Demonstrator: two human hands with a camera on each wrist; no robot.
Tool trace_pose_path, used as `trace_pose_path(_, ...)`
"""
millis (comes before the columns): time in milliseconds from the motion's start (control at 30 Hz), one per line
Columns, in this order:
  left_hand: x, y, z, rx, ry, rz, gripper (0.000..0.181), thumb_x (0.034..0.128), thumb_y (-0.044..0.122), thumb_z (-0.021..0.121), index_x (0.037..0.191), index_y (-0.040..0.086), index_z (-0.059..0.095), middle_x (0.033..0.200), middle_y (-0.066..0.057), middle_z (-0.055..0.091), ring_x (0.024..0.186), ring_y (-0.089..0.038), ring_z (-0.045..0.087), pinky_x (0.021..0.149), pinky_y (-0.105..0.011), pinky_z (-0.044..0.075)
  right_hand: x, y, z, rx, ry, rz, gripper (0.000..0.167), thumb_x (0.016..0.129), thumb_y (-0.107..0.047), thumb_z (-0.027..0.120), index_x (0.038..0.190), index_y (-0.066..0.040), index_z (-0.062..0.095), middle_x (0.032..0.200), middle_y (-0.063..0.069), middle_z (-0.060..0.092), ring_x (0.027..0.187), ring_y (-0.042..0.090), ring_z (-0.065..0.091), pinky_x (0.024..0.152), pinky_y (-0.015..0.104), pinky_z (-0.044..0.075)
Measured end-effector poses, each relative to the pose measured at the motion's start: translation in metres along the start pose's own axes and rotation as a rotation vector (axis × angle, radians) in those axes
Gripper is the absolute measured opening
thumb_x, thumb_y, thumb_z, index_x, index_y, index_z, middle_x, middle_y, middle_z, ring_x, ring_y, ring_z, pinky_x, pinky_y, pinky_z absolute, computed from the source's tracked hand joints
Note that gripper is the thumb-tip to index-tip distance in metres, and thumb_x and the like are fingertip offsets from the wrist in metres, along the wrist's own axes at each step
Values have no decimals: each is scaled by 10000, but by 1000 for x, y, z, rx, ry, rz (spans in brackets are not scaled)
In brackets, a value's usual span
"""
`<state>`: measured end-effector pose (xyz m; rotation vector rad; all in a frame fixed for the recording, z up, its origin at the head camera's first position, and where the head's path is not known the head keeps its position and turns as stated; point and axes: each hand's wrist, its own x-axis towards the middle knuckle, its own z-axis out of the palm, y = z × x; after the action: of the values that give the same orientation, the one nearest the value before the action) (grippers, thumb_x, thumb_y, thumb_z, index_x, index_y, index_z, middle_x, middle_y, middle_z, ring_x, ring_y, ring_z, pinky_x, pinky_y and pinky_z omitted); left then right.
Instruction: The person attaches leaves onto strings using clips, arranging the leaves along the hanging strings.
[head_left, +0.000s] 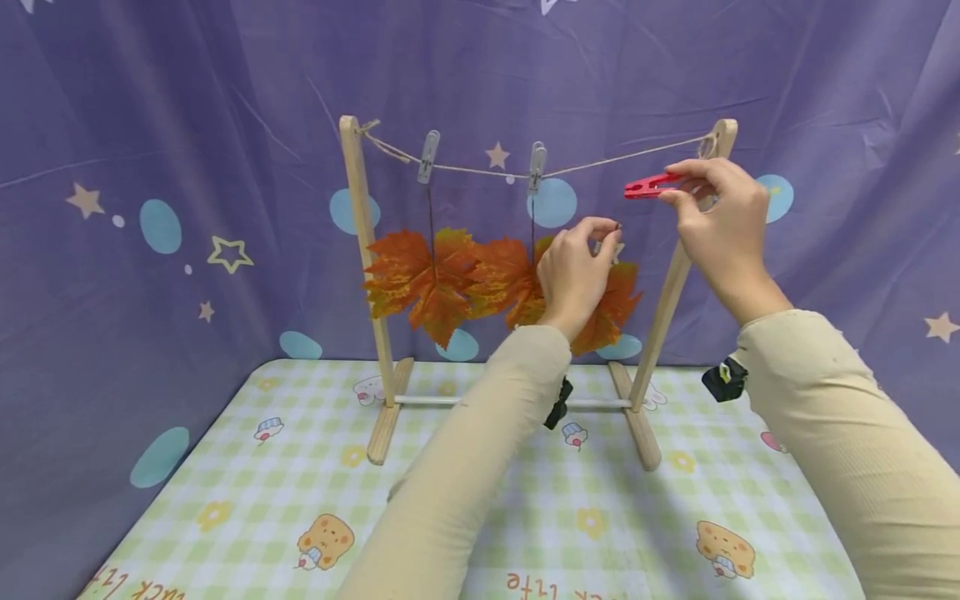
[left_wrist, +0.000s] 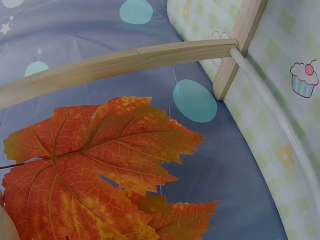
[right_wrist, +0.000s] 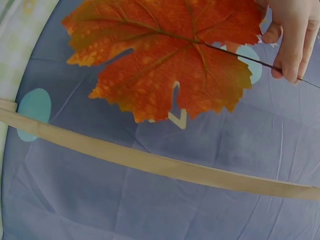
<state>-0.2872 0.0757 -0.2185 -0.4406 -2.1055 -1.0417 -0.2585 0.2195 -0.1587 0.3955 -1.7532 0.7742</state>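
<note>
My left hand (head_left: pixel 576 271) pinches the thin dark stem (right_wrist: pixel 250 60) of an orange maple leaf (head_left: pixel 613 310), which hangs below the fingers, partly behind the wrist. That leaf (right_wrist: pixel 170 55) shows broadly in the right wrist view, with the left fingers at upper right. Between thumb and fingers, my right hand (head_left: pixel 723 225) grips a red clothespin (head_left: pixel 647 187), level with the twine (head_left: pixel 615 158) and just below it. Two grey clothespins, one left (head_left: pixel 428 157) and one near the middle (head_left: pixel 537 167), clip two similar leaves to the twine. My left hand partly covers the middle leaf (head_left: pixel 506 279).
The twine spans a wooden stand, tied to its left post (head_left: pixel 363 225) and right post (head_left: pixel 670 292). A white rod (head_left: pixel 427 400) joins the feet low down. A checked cloth covers the table (head_left: pixel 450 517); a purple curtain (head_left: pixel 247 100) hangs behind.
</note>
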Motion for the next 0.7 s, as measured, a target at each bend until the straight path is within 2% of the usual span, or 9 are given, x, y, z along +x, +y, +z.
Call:
trace_pose_path(267,0,-1,-5,0,-20,21,184,975,381,637,1084,280,745,1012,160,718,680,-63,527,570,-187,375,19,-7,-2,-57,12,-25,137,842,39,734,973,27,770,920,167,733,709,-128,451,699,94,358)
trace_pose_path(400,-1,0,-5,-8,-32,26,202,981,395,622,1093,278,742,1024,153,718,697,-59,533,585,-186,383,28,-6,-4,-88,12,-41,121,851,27,719,959,26,773,885,179,726,689,-153,430,714,94,361)
trace_pose_path(700,-1,-1,-7,-15,-51,24,197,983,391,621,1100,284,737,1015,158,714,629,-66,483,552,-201,368,44,-8,1,-137,-1,-68,113,868,-14,717,958,7,781,872,169,727,675,-162,399,677,92,306)
